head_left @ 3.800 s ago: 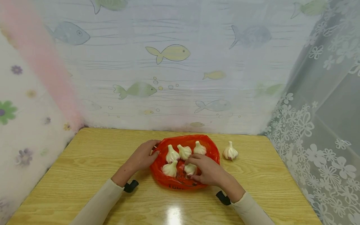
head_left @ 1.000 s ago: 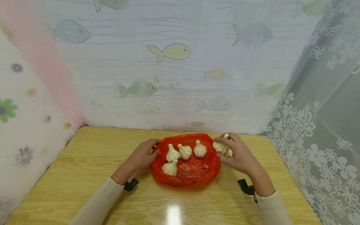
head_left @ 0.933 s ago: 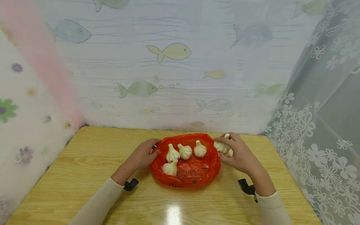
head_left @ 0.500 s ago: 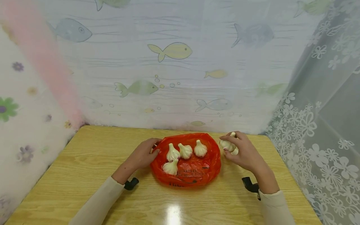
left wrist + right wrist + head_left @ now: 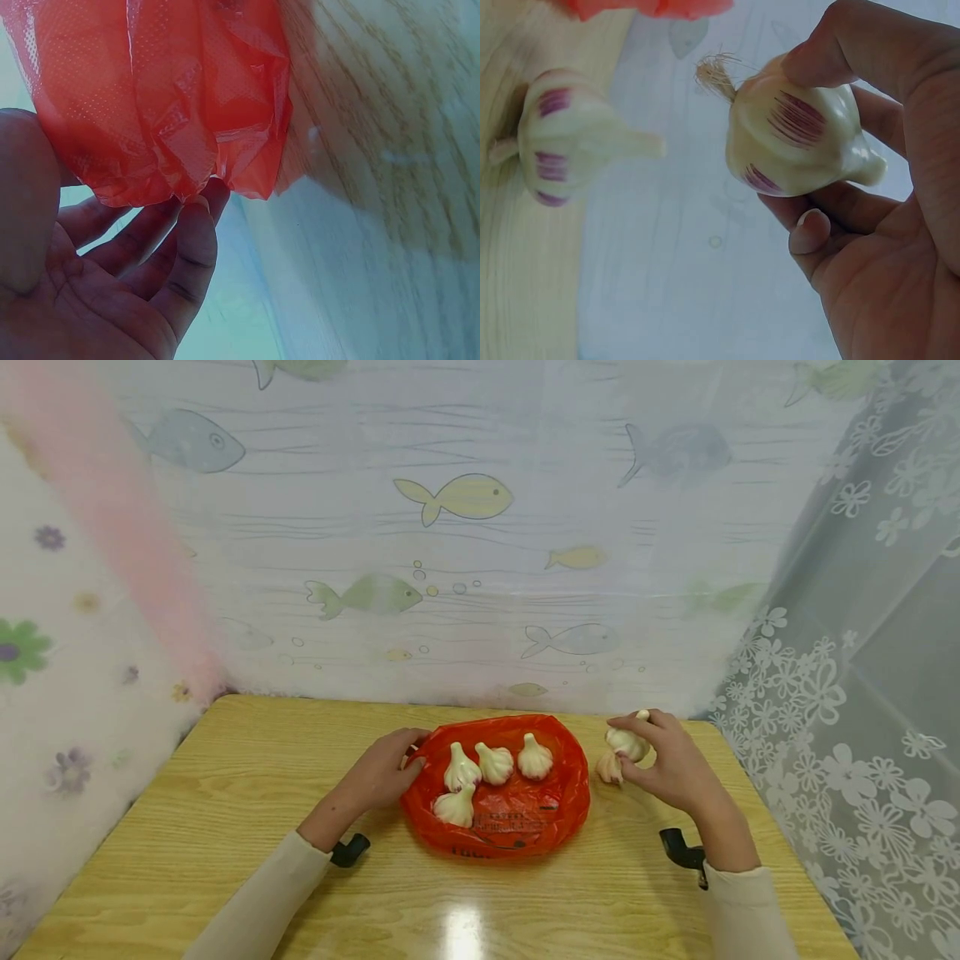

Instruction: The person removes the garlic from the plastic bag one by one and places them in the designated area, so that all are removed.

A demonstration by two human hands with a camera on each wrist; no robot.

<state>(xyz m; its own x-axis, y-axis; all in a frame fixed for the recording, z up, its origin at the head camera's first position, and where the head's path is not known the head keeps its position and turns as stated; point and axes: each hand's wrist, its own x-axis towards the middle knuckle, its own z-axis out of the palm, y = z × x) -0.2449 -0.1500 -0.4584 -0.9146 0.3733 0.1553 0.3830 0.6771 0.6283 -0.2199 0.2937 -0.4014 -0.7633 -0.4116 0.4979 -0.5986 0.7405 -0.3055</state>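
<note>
A red plastic bag (image 5: pixel 558 814), its mouth spread wide, lies on the table with several garlic bulbs (image 5: pixel 495 765) inside. My left hand (image 5: pixel 378 768) holds the bag's left edge; in the left wrist view, fingers (image 5: pixel 196 240) curl at the crumpled red film (image 5: pixel 150 97). To the right of the bag, my right hand (image 5: pixel 671 767) grips a garlic bulb (image 5: pixel 627 743) between thumb and fingers. The right wrist view shows this bulb (image 5: pixel 791 135) with purple streaks and dry roots, raised and apart from another garlic bulb (image 5: pixel 562 139) on the table. That second bulb (image 5: pixel 609 767) is partly hidden in the head view.
The wooden table (image 5: pixel 247 777) ends at a pale curtain (image 5: pixel 465 635) printed with fish. A lace-patterned sheet (image 5: pixel 832 727) hangs along the right side. Black wrist mounts (image 5: pixel 350 852) sit below both wrists.
My right hand has taken a garlic bulb from the bag and carried it right, past the bag's edge, to beside the bulb on the table. The left hand has stayed at the bag's edge.
</note>
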